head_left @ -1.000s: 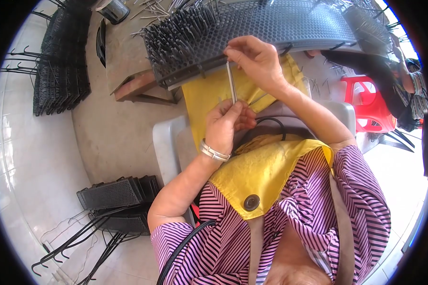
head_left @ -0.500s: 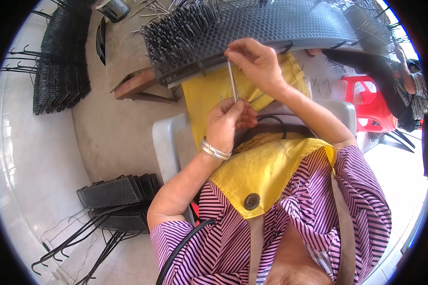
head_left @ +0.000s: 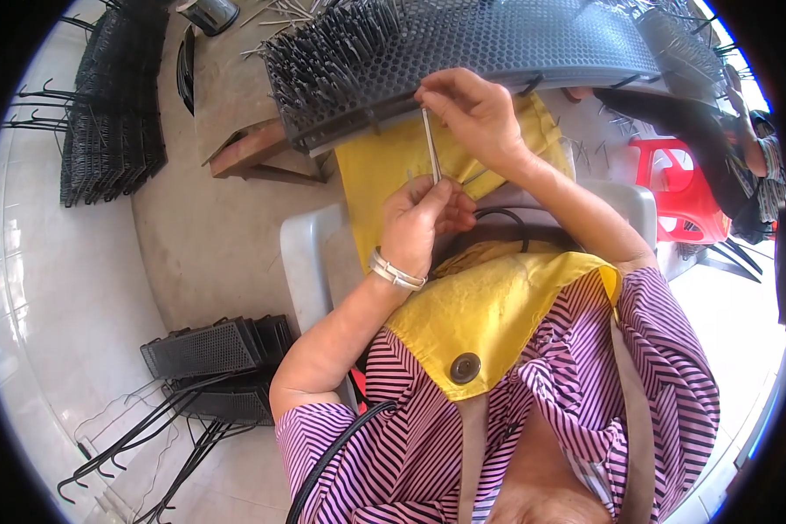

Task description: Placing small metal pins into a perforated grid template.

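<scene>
Both hands pinch a thin metal pin (head_left: 430,147): right hand (head_left: 472,109) at the perforated black panel's (head_left: 515,39) near edge, left hand (head_left: 417,218) just below, over the yellow apron (head_left: 489,306).

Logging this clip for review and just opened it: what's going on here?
A seated person in a striped shirt and yellow apron holds a thin metal rod between both hands: the right hand pinches its top end at the edge of a black perforated panel bristling with pins, and the left hand grips its lower end. Stacks of black mesh pieces lie on the floor.
</scene>
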A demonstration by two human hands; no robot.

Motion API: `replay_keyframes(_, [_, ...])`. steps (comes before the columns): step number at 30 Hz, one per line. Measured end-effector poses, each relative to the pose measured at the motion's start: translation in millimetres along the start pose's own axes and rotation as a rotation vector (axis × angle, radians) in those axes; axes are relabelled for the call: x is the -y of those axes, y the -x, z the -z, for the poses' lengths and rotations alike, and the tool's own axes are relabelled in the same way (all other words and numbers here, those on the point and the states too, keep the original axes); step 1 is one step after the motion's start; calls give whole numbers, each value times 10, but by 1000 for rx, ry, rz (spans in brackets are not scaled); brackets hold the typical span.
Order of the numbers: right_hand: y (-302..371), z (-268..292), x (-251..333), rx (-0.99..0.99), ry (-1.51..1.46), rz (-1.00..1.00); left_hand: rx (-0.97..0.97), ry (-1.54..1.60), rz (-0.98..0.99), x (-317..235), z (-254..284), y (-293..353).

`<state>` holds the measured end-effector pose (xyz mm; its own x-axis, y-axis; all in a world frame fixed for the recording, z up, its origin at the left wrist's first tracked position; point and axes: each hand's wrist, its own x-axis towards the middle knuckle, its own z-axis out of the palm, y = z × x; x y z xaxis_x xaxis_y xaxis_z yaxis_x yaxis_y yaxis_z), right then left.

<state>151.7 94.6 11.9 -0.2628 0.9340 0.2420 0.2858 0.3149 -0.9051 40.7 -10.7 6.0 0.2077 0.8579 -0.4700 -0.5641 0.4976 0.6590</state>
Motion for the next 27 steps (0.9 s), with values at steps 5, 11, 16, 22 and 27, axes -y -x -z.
replay_keyframes(5, [13, 6, -9, 10, 31, -20, -9, -2, 1, 5, -9, -3])
replay_keyframes(11, [48, -3, -52, 14, 31, -65, -20, -15, 13, -7, -30, 7])
replay_keyframes(16, [57, -9, -57, 14, 15, -72, -31, -25, 12, -14, -39, 11])
replay_keyframes(22, [71, -13, -83, 0, 30, -85, -29, -16, 1, -11, -39, 8])
replay_keyframes(27, [84, -18, -91, 18, -16, -118, -35, -12, -4, -12, -27, 0])
